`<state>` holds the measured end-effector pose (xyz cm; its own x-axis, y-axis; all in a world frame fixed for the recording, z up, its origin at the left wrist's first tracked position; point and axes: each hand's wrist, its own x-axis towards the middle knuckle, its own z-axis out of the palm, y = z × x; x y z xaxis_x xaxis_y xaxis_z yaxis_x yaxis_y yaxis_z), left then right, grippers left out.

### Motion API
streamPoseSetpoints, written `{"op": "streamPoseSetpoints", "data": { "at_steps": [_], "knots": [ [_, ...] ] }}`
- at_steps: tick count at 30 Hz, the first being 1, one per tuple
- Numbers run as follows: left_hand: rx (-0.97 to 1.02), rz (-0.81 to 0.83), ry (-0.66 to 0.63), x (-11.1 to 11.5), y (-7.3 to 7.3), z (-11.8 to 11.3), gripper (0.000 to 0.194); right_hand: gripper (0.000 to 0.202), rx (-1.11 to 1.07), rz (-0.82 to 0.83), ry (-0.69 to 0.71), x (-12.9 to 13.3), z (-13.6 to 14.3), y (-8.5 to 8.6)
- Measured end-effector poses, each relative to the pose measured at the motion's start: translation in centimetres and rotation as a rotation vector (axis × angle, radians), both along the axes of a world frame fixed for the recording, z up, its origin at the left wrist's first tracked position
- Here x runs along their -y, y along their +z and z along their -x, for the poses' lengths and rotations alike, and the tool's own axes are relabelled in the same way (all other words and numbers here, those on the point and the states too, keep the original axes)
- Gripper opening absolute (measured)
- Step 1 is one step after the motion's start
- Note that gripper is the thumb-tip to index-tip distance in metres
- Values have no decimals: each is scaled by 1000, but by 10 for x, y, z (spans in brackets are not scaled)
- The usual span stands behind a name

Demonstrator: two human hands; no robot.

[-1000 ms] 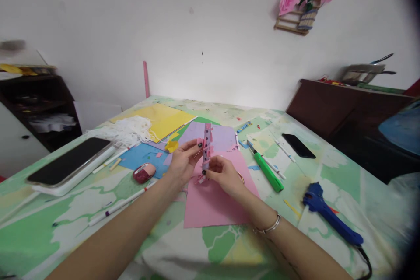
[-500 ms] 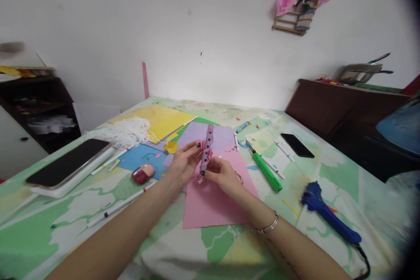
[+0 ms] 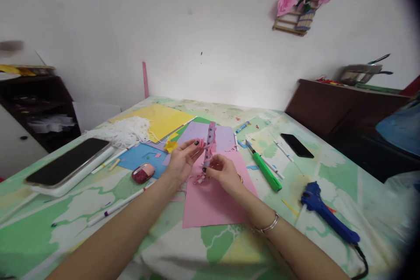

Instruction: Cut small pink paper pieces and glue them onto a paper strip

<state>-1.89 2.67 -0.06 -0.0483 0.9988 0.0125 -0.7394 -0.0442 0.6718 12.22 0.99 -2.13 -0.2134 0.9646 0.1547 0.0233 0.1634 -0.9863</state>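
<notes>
A lilac paper tube (image 3: 211, 131) with dark dots stands nearly upright between my hands, with pink paper bits around it. My right hand (image 3: 225, 173) pinches its lower end between thumb and fingers. To the tube's left, my left hand (image 3: 182, 159) is closed on a thin pink paper strip (image 3: 202, 143), which runs across the front of the tube. Small curled pink scraps (image 3: 199, 178) lie just below, on a pink paper sheet (image 3: 216, 205). A lilac sheet (image 3: 192, 133) lies behind the tube.
To the right lie a green utility knife (image 3: 267, 171) with its blade out, a phone (image 3: 297, 145) and a blue glue gun (image 3: 328, 214). On the left are white yarn (image 3: 126, 133), a yellow sheet (image 3: 167, 116), a maroon case (image 3: 143, 173) and a larger phone (image 3: 68, 162).
The tube has shifted slightly to the right and turned, and a pink strip now shows across its front. My left hand has drawn slightly left; the right stays at the lower end.
</notes>
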Motion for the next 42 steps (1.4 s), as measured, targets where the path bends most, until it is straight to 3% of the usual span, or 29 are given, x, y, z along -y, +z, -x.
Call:
{"op": "streamPoseSetpoints", "data": {
  "at_steps": [4,9,17,29,38,42],
  "knots": [
    [0,3,3,3,4,1,16,16,145,-83,-176,-5,-4,-5],
    [-44,-3,17,5,5,0,24,16,244,-86,-274,-7,-8,-5],
    [-315,-143,106,5,-2,-7,39,14,336,-124,-256,-3,-8,-1],
    [-339,-152,215,-1,0,5,29,14,327,-28,-159,-13,-16,-4],
    [-497,-143,202,6,5,3,19,18,592,-143,-394,-16,-30,11],
    [-598,-169,207,9,7,2,14,18,675,-212,-420,-18,-33,13]
  ]
}}
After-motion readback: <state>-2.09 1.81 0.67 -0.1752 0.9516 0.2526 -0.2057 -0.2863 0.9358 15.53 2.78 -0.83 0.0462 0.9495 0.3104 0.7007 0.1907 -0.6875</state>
